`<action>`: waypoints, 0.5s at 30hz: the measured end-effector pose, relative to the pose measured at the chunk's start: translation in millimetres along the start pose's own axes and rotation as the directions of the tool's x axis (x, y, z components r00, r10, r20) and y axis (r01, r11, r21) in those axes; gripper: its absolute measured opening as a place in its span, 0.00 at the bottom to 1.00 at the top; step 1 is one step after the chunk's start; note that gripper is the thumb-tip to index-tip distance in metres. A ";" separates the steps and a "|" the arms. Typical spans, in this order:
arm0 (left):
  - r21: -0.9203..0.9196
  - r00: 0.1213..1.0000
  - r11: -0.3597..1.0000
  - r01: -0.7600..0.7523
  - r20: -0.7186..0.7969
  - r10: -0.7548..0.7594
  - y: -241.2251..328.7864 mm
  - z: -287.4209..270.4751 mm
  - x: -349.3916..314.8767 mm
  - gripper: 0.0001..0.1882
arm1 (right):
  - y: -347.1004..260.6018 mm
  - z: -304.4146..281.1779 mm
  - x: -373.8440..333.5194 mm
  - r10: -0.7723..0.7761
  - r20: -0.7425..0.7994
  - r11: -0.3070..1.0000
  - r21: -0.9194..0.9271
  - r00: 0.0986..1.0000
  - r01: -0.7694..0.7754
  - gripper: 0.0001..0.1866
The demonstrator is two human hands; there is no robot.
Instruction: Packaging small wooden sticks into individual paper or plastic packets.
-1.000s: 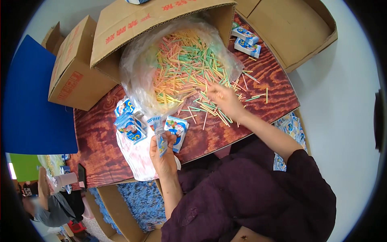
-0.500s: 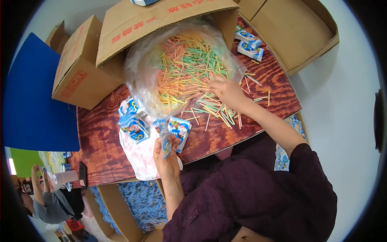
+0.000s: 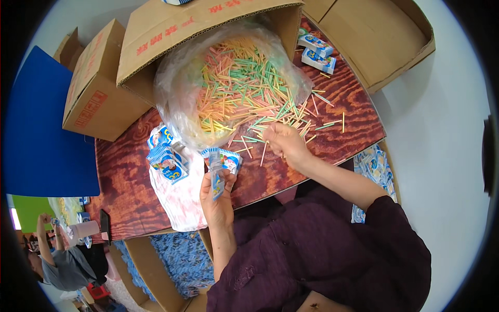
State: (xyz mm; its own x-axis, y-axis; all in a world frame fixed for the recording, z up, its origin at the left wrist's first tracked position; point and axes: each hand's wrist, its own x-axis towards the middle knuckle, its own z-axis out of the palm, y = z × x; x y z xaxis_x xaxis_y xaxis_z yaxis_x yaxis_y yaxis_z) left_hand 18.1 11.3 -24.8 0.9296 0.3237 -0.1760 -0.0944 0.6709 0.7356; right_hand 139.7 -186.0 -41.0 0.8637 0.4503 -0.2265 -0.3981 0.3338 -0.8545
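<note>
My left hand (image 3: pixel 217 207) pinches a narrow blue-and-white packet (image 3: pixel 215 174) upright over the table's near edge. Another blue-and-white packet (image 3: pixel 231 160) lies flat just behind it. My right hand (image 3: pixel 289 146) is closed, its fingers curled together just in front of the loose candy sticks (image 3: pixel 283 118); whatever may be inside is hidden. Many more pastel sticks (image 3: pixel 241 78), pink, green, yellow and orange, fill a clear plastic bag (image 3: pixel 179 99) that spills from a cardboard box (image 3: pixel 208 23) lying on its side.
Left of my left hand, filled packets (image 3: pixel 169 164) rest on a pink-and-white cloth (image 3: pixel 179 203). Small packets (image 3: pixel 318 61) sit at the back right of the wood-patterned table (image 3: pixel 358 112). Below are boxes of wrappers (image 3: pixel 182 260). Another person (image 3: pixel 70 265) works at far left.
My right hand has drawn back toward me from the stick pile, its fingers now curled closed. My left hand still holds the packet. The view has shifted slightly.
</note>
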 end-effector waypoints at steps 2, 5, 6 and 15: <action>0.009 1.000 1.000 0.008 0.022 -0.008 -2.3 -2.6 -1.1 0.10 | 13.6 9.6 -7.2 -0.151 0.012 0.966 -0.208 0.988 0.151 0.06; 0.002 1.000 1.000 0.002 0.020 -0.002 -1.6 -2.5 -2.3 0.10 | 26.1 11.1 -15.3 -0.162 0.040 0.944 -0.285 0.986 0.166 0.07; -0.004 1.000 1.000 -0.006 0.008 0.006 0.3 -0.8 -3.7 0.10 | 26.0 11.0 -17.3 -0.244 0.128 0.882 -0.382 0.961 0.275 0.06; -0.006 1.000 1.000 -0.030 -0.005 0.030 5.6 -5.3 -16.5 0.09 | 20.3 5.1 -24.5 -0.145 0.283 0.772 -0.567 0.948 0.287 0.14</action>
State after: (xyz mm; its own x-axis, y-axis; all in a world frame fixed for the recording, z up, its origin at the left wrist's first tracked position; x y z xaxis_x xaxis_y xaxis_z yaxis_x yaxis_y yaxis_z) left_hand 0.3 13.3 -21.3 0.9247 0.3467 -0.1570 -0.1242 0.6648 0.7366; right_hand 108.9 -186.0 -50.5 0.7889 0.6132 0.0412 0.1155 -0.0821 -0.9899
